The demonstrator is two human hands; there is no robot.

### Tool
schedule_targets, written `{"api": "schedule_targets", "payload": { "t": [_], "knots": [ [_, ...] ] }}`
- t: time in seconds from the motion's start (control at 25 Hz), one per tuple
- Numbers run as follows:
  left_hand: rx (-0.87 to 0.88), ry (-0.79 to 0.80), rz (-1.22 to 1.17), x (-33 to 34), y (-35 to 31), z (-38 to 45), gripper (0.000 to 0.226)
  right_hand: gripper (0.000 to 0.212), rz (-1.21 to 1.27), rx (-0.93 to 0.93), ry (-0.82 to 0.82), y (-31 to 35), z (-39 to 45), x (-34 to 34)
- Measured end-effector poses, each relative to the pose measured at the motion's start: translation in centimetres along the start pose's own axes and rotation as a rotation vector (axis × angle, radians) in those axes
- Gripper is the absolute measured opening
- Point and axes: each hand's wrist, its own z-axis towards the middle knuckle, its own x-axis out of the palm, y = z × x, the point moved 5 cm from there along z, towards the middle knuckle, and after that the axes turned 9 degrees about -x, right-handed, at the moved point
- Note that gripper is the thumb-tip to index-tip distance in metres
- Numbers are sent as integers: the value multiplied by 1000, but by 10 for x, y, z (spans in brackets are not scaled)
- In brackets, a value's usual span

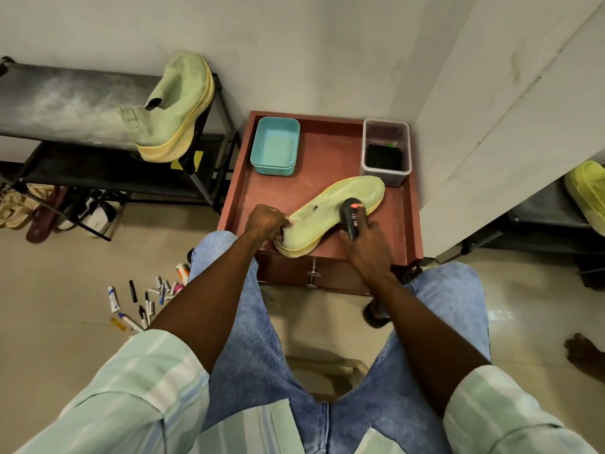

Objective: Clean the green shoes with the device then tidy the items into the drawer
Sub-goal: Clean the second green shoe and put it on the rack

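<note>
Head view, no legible writing, device [351,217] on green shoe [330,213]

One head-worn wide-angle camera looks steeply down past the person's lap onto the near red-brown cabinet top [327,152].

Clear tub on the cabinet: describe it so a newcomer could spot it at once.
Find the reddish-brown cabinet top against the wall. The clear tub sits in its far right corner, just beyond the toe of the green shoe. Unlike the empty teal tray opposite, it is see-through, with something dark inside.
</note>
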Motion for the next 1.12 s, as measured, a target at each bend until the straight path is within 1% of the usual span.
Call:
{"api": "schedule_targets", "payload": {
  "t": [0.04, 0.08, 0.12, 0.16, 0.2, 0.24, 0.28, 0.32, 0.4, 0.44, 0.48, 0.52, 0.6, 0.64, 0.68, 0.72, 0.8, 0.84, 0.88, 0.92, 1.0, 1.04, 1.08, 1.12],
  "knots": [
    [-2, -2, 2, 0, 0, 0, 9, 74, 27, 88, -48, -10, 1, -7],
    [-2, -3, 3, 0, -1, 0, 9, 74, 57, 64, -54, -7, -3, -8],
    [-4, -3, 1, 0, -2, -1, 8, 75, 75, -41, -10, 8, -8, 0],
    [-4, -12, 8, 0, -2, -1, 6, 76, 49, -198, 66, 32, -18, 14],
    [-7, -19, 17, -1, -3, -2, 4, 76, -2, -342, 187, 51, -31, 30],
    [-12, -18, 16, -1, -2, -3, 2, 76, -59, -440, 266, 58, -38, 42],
    [-18, -7, 0, 0, -2, -4, 3, 76, -94, -465, 267, 56, -37, 41],
    [-21, 4, -24, 0, -1, -3, 5, 76, -105, -405, 225, 44, -28, 34],
    [-15, 13, -41, 1, -1, -2, 8, 76, -28, -133, 85, 11, -10, 11],
    [-13, 12, -35, 1, 0, 0, 9, 77, 36, -39, 49, 2, -9, 5],
    [-13, 9, -27, 0, 0, 2, 12, 78, 80, -35, 54, 7, -14, 6],
    [-13, 5, -17, 0, 1, 3, 13, 79, 84, -117, 106, 22, -20, 15],
    [0, -1, -1, 0, 0, 3, 13, 82, -26, -396, 290, 56, -44, 40],
    [1, -3, 3, -1, 0, 2, 12, 82, -98, -496, 329, 61, -49, 45],
    [-2, -3, -1, -1, 0, 0, 11, 81, -148, -522, 307, 57, -44, 40],
    [-6, -4, -8, 0, 0, -1, 11, 81, -151, -443, 248, 43, -33, 31],
    [-9, -6, -12, 0, -1, -1, 14, 83, -22, -121, 97, 14, -14, 5],
    [-10, -4, -11, 0, -1, -1, 15, 84, 30, -41, 70, 8, -15, 1],
    [-13, 2, -12, 0, -1, -2, 16, 84, 51, -61, 78, 15, -19, 4],
    [-15, 5, -7, 0, -2, -1, 16, 85, 37, -155, 125, 31, -25, 12],
    [-5, 1, 6, 0, -3, -2, 13, 85, -61, -404, 262, 59, -41, 35],
    [-3, 0, 7, 1, -3, -2, 11, 84, -120, -476, 292, 61, -43, 41],
    [-6, -2, 1, 1, -2, -1, 10, 84, -164, -481, 279, 55, -39, 39],
    [-10, 0, -6, 1, -2, -1, 11, 84, -170, -408, 233, 43, -29, 33]
  ]
}}
